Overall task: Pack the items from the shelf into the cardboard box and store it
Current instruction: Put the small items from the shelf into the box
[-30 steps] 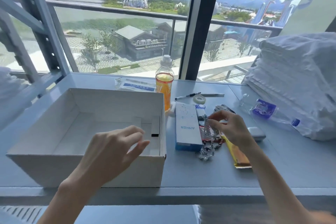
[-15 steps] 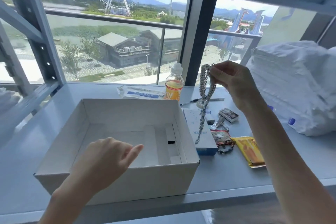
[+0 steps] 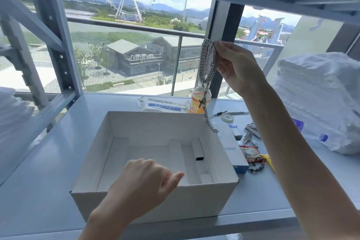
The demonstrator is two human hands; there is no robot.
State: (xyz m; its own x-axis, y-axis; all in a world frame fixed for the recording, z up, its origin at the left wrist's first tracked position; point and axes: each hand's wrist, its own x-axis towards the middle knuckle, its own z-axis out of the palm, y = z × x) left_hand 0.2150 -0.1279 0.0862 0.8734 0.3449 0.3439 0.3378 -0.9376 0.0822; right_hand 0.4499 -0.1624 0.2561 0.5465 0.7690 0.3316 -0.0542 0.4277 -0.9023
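Silver metal chain [image 3: 206, 64], bunched in loops, hangs from the right hand [image 3: 237, 68] above the far right corner of the cardboard box [image 3: 155, 208], its loose tail dangling near the rim. The fingers [image 3: 221, 49] pinch it at the top.

Judged limp, slippery and prone to tangle. It is best held by the gathered loops and lowered tail first.

Left hand [image 3: 144, 181] hovers over the box's near wall, fingers loosely curled, holding nothing.

The box contains only white card dividers, no items. A bottle [image 3: 196, 103], a blue-and-white carton [image 3: 236, 154] and a bead bracelet [image 3: 257, 165] lie on the shelf [image 3: 48, 152], behind and to the right of the box.
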